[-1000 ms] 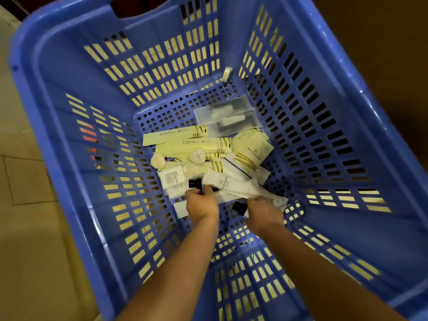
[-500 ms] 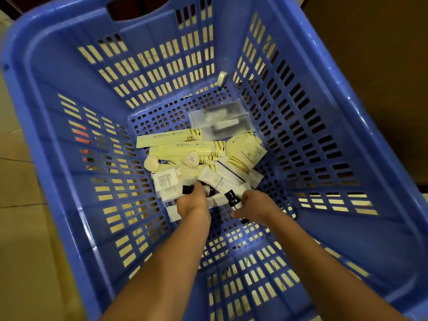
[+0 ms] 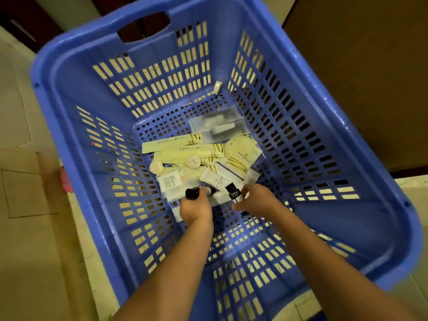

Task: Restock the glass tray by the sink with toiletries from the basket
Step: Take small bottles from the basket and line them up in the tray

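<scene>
Both my hands reach down into a big blue slotted basket [image 3: 76,140]. On its floor lies a heap of toiletries: cream sachets [image 3: 243,151], long cream packets [image 3: 171,141], frosted pouches [image 3: 217,126], round soaps [image 3: 156,167] and a white tube [image 3: 214,179]. My left hand [image 3: 195,208] grips a small bottle with a black cap [image 3: 192,193]. My right hand [image 3: 257,200] grips a second dark bottle [image 3: 232,193] with a black cap. The glass tray and the sink are out of view.
The basket stands on a beige tiled floor [image 3: 27,228]. A dark wooden panel [image 3: 361,66] rises just right of the basket. A small white roll [image 3: 217,87] leans in the basket's far corner. A pink object [image 3: 64,179] shows beside the left wall.
My right hand has closed on a dark bottle and drawn it up from the heap. My left hand keeps hold of its bottle. The view has pulled back and up.
</scene>
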Tool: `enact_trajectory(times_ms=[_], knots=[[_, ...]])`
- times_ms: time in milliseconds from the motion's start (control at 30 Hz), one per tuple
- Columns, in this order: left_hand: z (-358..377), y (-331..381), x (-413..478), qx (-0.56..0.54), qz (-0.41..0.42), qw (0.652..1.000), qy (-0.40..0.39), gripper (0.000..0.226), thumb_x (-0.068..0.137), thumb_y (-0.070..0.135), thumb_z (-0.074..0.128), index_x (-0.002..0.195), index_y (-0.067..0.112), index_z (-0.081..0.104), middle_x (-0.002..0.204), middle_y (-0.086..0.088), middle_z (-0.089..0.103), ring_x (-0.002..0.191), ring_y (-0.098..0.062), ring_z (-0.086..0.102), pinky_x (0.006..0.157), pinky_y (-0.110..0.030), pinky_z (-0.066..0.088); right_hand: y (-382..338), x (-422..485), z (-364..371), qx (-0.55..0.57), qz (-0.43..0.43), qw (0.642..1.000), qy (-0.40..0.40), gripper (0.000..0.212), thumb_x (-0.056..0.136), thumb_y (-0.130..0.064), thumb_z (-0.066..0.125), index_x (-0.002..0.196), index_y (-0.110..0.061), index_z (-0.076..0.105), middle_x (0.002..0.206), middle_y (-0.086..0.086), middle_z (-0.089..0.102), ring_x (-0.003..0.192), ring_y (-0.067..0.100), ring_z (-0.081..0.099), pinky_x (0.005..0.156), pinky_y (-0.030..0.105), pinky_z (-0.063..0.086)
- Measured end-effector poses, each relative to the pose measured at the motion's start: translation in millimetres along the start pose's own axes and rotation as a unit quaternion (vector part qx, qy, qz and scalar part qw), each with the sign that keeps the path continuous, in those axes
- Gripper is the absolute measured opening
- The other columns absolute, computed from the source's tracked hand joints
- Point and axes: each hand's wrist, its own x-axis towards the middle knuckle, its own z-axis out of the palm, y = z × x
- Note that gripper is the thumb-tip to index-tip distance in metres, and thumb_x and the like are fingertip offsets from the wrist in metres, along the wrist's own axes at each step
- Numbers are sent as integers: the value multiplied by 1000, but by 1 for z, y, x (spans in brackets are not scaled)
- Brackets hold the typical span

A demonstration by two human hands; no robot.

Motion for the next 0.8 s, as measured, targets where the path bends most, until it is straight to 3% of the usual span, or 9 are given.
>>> enact_trajectory(times_ms=[167, 267, 367, 400, 500, 533, 667, 800], knots=[[-13, 20, -28, -46, 30, 996, -68, 25, 84, 24, 69, 100, 9, 57, 102, -10, 66, 93, -31, 63, 82, -42, 54, -14, -27, -11, 33, -32, 998, 43, 26, 83, -28, 69, 92, -14, 50, 76, -3, 54, 63, 11, 51, 57, 24, 42], [-28, 39, -51, -117, 24, 984, -129, 18, 86, 17, 67, 96, 6, 57, 99, -11, 65, 89, -26, 63, 65, -29, 55, -29, -54, -22, 45, -77, 995, 53, 25, 84, -28, 68, 77, -21, 45, 68, -4, 50, 58, 10, 46, 52, 21, 38], [-53, 65, -86, -157, 28, 964, -211, 7, 88, 13, 64, 87, 12, 57, 97, -8, 65, 87, -20, 64, 63, -23, 54, -44, -85, -40, 101, -117, 986, 61, 27, 84, -27, 69, 75, -20, 45, 68, -2, 46, 60, 11, 44, 52, 18, 36], [-63, 74, -98, -157, 38, 958, -239, 5, 88, 13, 63, 88, 13, 58, 98, -7, 65, 87, -18, 64, 65, -24, 54, -50, -96, -47, 142, -128, 980, 63, 26, 82, -27, 70, 75, -17, 47, 68, 3, 46, 61, 13, 44, 55, 20, 37], [-93, 104, -131, -147, 90, 937, -305, 6, 88, 12, 63, 93, 11, 61, 99, -7, 66, 88, -15, 64, 64, -25, 56, -68, -133, -71, 253, -158, 952, 63, 31, 74, -29, 77, 88, -8, 61, 83, 32, 54, 70, 34, 53, 68, 41, 45], [-102, 117, -143, -146, 110, 927, -328, 5, 88, 11, 63, 93, 12, 61, 97, -5, 66, 88, -15, 64, 67, -25, 56, -75, -147, -80, 281, -168, 943, 61, 35, 70, -28, 79, 91, -6, 62, 88, 34, 57, 74, 32, 57, 70, 42, 46], [-136, 176, -193, -171, 184, 877, -409, 9, 90, 11, 57, 88, 20, 60, 80, 7, 69, 76, -5, 65, 67, -23, 53, -112, -204, -123, 375, -220, 897, 79, 13, 76, -13, 70, 88, -13, 65, 85, 7, 68, 72, 13, 64, 67, 23, 52], [-168, 224, -247, -230, 215, 822, -474, 12, 92, 15, 54, 90, 21, 63, 71, 10, 69, 67, -5, 64, 62, -23, 53, -141, -271, -164, 420, -272, 860, 97, 13, 84, -8, 61, 96, -5, 64, 89, 15, 62, 76, 19, 60, 60, 19, 56]])
